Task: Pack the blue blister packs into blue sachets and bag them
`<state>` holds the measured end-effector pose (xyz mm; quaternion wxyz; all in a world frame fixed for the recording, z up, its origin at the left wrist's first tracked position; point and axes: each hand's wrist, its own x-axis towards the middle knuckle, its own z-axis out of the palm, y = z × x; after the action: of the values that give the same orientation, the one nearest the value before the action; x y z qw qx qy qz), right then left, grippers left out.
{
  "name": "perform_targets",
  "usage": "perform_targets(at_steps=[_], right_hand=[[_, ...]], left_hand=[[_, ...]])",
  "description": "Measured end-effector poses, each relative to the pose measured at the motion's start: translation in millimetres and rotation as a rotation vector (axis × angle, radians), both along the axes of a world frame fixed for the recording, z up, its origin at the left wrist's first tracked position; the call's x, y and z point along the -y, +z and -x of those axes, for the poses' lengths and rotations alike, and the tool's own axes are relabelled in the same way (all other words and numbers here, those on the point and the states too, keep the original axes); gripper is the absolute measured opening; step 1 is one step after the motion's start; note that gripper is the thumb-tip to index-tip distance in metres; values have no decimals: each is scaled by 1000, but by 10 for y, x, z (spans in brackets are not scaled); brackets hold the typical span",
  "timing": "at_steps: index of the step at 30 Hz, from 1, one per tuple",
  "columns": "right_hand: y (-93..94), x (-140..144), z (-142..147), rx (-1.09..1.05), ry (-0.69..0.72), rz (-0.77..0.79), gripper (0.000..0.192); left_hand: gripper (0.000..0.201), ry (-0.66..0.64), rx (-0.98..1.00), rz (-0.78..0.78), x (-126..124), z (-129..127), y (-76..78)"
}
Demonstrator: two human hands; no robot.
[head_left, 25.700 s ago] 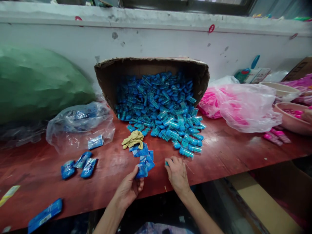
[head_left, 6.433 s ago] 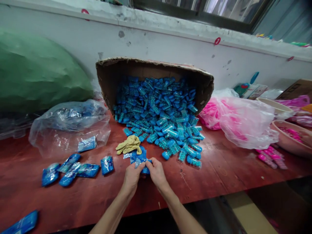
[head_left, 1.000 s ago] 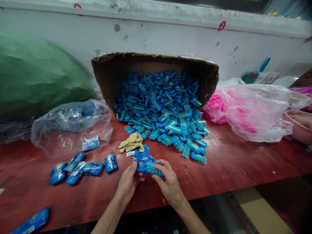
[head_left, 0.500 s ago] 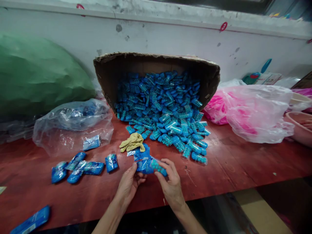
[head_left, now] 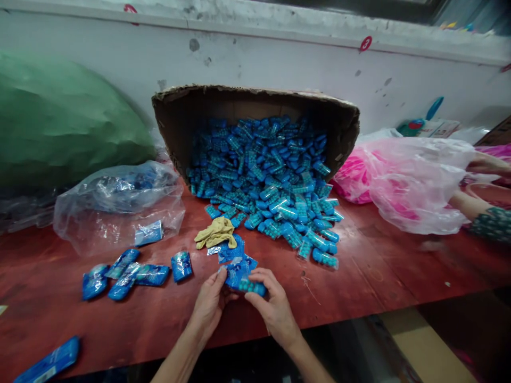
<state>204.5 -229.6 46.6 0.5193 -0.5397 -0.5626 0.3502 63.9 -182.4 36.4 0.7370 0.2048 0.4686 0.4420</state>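
1. The left hand (head_left: pixel 210 307) pinches the near edge of a blue plastic packet (head_left: pixel 235 275), thumb and fingers closed on it just above the red wooden table (head_left: pixel 359 266).
2. The right hand (head_left: pixel 273 308) grips a blue capsule-shaped tube (head_left: pixel 252 288) with its fingertips, holding it against the open end of the blue plastic packet; whether the tube is partly inside cannot be told.
3. Both hands meet near the table's front edge, directly in front of a small stack of empty blue packets (head_left: pixel 231 252).
4. A crumpled yellow cloth (head_left: pixel 216 232) lies touching the far side of that stack.
5. Behind it, a cardboard box (head_left: pixel 255 103) lies tipped on its side, spilling a heap of blue tubes (head_left: pixel 263 181) onto the table.
6. To the left, filled blue packets (head_left: pixel 123 274) lie in a loose group, one more (head_left: pixel 181 266) apart from them.
7. A clear plastic bag (head_left: pixel 120 205) sits behind them, beside a large green bag (head_left: pixel 59 122).
8. On the right, a bag of pink items (head_left: pixel 403 181) rests near another person's arms (head_left: pixel 479 213).
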Motion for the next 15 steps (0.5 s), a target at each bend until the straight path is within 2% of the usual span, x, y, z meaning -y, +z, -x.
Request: perform_targets(at_steps=[3, 7, 9, 12, 15], right_hand=[[-64, -30, -3, 19, -23, -9, 25], [-207, 0, 65, 161, -43, -123, 34], [-206, 15, 78, 167, -8, -137, 36], [-92, -12, 27, 57, 109, -52, 34], [19, -104, -60, -182, 210, 89, 29]], left_hand=[[24, -8, 27, -14, 9, -29, -4], [18, 5, 199, 84, 29, -99, -1], [15, 6, 203, 122, 25, -117, 9], [12, -18, 155, 164, -9, -99, 41], [12, -59, 160, 187, -63, -66, 93]])
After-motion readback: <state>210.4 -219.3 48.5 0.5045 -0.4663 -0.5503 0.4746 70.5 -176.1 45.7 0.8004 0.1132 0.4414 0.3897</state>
